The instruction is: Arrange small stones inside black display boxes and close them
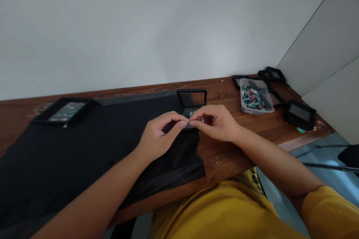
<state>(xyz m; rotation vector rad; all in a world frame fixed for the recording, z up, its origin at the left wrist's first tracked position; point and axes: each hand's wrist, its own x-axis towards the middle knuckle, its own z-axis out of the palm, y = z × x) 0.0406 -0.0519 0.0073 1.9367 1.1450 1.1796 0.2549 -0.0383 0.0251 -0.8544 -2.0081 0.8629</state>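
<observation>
My left hand (159, 132) and my right hand (217, 123) meet over a small black box with a raised, windowed lid (196, 99). The fingertips of both are pinched close together. Whatever they hold is too small and too covered to name. Small green and silvery pieces (188, 113) show inside the box, just behind the fingers. The front of the box is largely hidden by my hands. It sits near the right edge of a black mat (112, 149).
A clear plastic tub (257, 111) of small wrapped-looking green and red pieces (252, 97) stands at right. Black windowed boxes (300, 114) surround it, some stacked. Another black box with green contents (67, 111) lies at left. A white wall (126, 33) rises behind the wooden table (227, 157).
</observation>
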